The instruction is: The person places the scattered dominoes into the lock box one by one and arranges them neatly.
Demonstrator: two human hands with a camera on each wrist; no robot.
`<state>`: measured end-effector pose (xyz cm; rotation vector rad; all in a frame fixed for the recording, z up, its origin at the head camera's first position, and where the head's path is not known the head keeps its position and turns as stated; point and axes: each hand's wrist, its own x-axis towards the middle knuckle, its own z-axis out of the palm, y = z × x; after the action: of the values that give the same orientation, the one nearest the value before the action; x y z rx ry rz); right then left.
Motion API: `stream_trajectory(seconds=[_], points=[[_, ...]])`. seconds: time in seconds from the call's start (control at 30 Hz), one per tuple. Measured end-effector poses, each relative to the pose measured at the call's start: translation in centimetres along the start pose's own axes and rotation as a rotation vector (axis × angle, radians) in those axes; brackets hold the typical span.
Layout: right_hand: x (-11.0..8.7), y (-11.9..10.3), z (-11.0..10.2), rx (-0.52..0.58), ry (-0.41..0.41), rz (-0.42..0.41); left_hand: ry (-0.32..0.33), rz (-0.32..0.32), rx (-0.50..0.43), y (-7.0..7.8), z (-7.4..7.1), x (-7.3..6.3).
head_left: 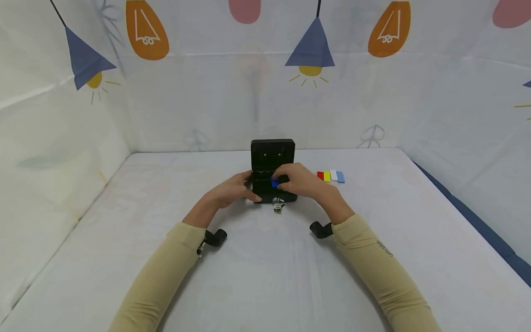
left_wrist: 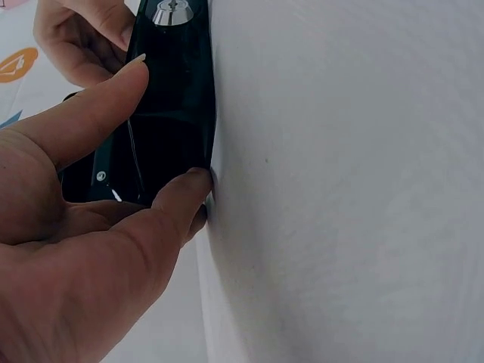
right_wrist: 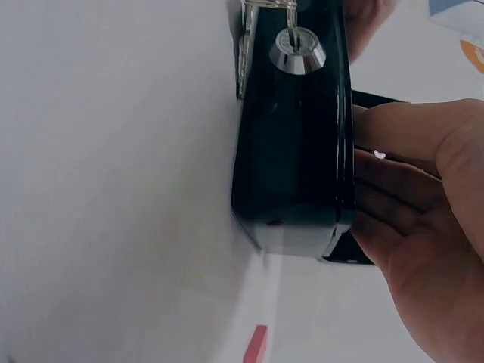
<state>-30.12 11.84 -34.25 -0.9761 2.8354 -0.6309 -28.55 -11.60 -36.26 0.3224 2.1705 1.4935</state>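
Observation:
A small black cash box (head_left: 274, 196) sits on the table with its lid (head_left: 272, 154) raised. My left hand (head_left: 233, 189) holds the box's left end, thumb at the front rim and fingers along the side. My right hand (head_left: 300, 179) reaches over the open box from the right and pinches a small blue block (head_left: 274, 182) between thumb and fingers. The block is hidden in both wrist views. In the right wrist view, a key stands in the silver lock (right_wrist: 298, 51) on the box's front. More keys (head_left: 278, 205) hang from it.
To the right of the box, red (head_left: 320, 175), yellow (head_left: 327, 176), white (head_left: 333, 175) and light blue (head_left: 340, 177) blocks lie in a row. White cloth walls (head_left: 207, 106) with printed lamps stand behind and beside the white table (head_left: 265, 276).

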Motion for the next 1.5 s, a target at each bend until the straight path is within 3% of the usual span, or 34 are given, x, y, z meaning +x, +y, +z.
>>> stream_trajectory(seconds=[0.33, 0.8, 1.5], points=[[0.8, -1.2, 0.4, 0.005, -0.027, -0.006, 0.009, -0.018, 0.018, 0.1, -0.1, -0.2], [1.6, -1.5, 1.2, 0.01, -0.025, -0.025, -0.004, 0.021, 0.009, 0.0, -0.1, -0.2], [2.8, -2.1, 2.4, 0.014, -0.051, -0.014, 0.002, -0.001, 0.004, 0.1, -0.1, -0.3]])
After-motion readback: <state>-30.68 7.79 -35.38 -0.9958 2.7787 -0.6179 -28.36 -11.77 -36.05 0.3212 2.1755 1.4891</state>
